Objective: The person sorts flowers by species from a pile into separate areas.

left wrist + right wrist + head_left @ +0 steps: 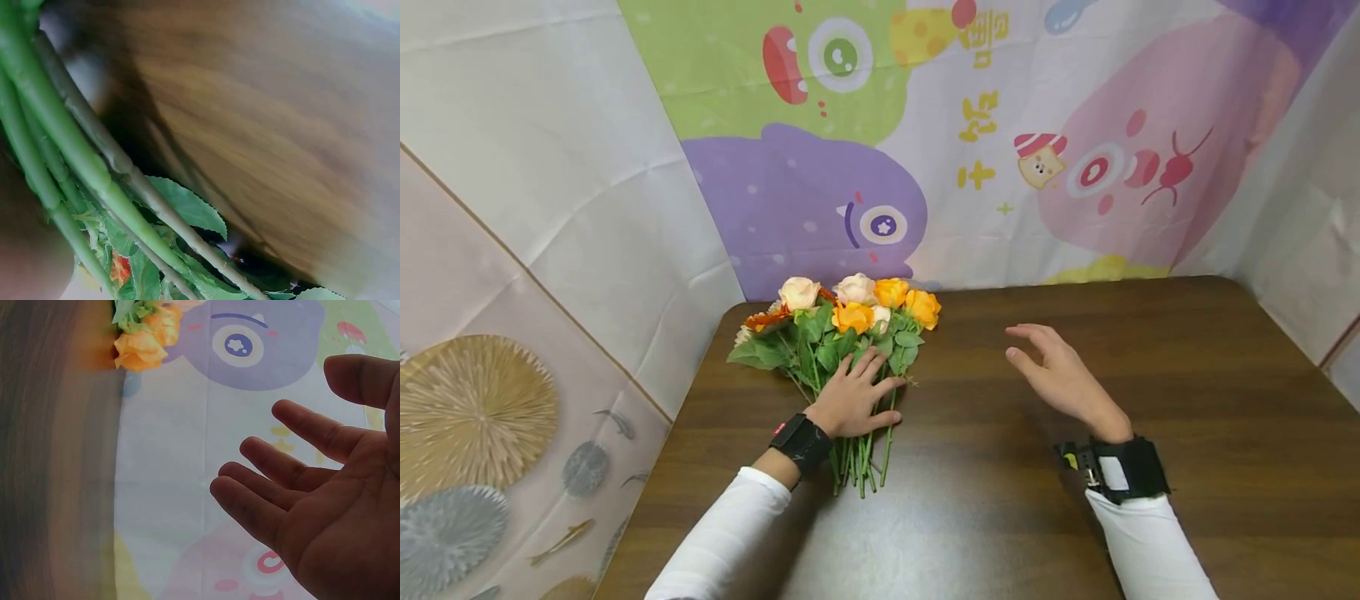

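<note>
A bunch of flowers (853, 317) with cream and orange blooms and green leaves lies on the table, heads toward the back wall. Across its stems rests my left hand (853, 398), palm down with the fingers spread. Close up in the left wrist view, several green stems (94, 169) and one brownish stem run past serrated leaves. My right hand (1063, 379) is held above the table to the right, apart from the flowers, holding nothing. Its fingers are extended in the right wrist view, where orange blooms (147, 344) show at the upper left.
The brown wooden table (970, 508) reaches to a cloth backdrop (985, 225) printed with cartoon figures. White and pink patterned cloth (587, 400) hangs along the left side. Each wrist wears a black strap (1131, 469).
</note>
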Demonstrator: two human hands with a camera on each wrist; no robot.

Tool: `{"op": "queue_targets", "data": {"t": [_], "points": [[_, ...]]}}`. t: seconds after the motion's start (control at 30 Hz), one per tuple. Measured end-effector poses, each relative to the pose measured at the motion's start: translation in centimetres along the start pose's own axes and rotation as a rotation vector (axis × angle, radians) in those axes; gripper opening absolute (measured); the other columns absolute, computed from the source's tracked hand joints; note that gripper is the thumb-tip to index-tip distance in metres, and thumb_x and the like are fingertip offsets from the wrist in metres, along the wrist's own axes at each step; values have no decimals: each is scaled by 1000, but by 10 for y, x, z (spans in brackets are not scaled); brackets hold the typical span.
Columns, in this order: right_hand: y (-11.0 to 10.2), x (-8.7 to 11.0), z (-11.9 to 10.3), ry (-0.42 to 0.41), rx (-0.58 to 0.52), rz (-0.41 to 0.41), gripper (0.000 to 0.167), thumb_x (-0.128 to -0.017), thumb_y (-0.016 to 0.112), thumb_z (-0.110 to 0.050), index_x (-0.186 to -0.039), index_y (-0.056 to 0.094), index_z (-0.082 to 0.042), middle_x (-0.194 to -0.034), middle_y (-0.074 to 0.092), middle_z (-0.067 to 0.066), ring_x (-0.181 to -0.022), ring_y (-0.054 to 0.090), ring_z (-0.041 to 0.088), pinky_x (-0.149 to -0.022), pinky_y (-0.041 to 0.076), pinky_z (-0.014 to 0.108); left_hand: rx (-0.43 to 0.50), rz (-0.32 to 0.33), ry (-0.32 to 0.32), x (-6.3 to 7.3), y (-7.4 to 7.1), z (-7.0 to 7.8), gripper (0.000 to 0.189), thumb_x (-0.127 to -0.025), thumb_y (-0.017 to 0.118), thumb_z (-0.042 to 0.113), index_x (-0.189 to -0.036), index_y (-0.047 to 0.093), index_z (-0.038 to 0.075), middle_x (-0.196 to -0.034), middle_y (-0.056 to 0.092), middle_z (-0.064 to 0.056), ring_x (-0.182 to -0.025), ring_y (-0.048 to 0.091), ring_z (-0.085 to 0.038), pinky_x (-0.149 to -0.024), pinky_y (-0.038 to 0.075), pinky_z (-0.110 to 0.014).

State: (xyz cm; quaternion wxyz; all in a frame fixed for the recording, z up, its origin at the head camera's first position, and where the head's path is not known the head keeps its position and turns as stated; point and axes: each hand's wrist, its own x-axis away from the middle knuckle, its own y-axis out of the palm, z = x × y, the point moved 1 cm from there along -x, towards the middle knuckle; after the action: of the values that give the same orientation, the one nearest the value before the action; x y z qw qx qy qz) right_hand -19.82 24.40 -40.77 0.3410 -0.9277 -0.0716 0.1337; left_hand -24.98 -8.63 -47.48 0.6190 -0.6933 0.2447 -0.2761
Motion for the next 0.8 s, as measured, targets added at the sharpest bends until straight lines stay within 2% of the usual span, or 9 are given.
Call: {"op": "queue_targets", "data": {"t": [0.1,0.27,0.57,0.8], "points": [[1,1,1,-3,1,-4,45,-104,52,-24,-140,49,3,-144,44,25,-135,40,41,-103,37,59,14,-4,-2,4,1,-4,63,-98,44,62,-151,41,28,-161,24,-19,-151,12,-36,-117,14,-60],[-1,1,1,-19,0,0,44,-104,52,-23,-139,50,3,-143,45,25,-134,40,41,-103,37,59,30,25,-7,11,2,-13,61,-98,48,60,-149,45,26,-160,27,-20,-150,14,-38,-116,16,-62],[-3,2,-1,-15,-11,4,47,-104,52,-23,-142,47,3,-144,44,25,-135,40,40,-103,37,59,35,-8,-43,23,3,-29,62,-98,46,61,-150,43,28,-161,24,-19,-151,10,-37,-117,12,-61],[-4,3,-3,-13,-14,2,46,-104,52,-24,-142,47,2,-144,45,25,-135,40,40,-104,36,59,63,3,-62,33,1,-39,60,-97,52,57,-147,47,25,-159,27,-21,-150,12,-40,-116,14,-63]]}}
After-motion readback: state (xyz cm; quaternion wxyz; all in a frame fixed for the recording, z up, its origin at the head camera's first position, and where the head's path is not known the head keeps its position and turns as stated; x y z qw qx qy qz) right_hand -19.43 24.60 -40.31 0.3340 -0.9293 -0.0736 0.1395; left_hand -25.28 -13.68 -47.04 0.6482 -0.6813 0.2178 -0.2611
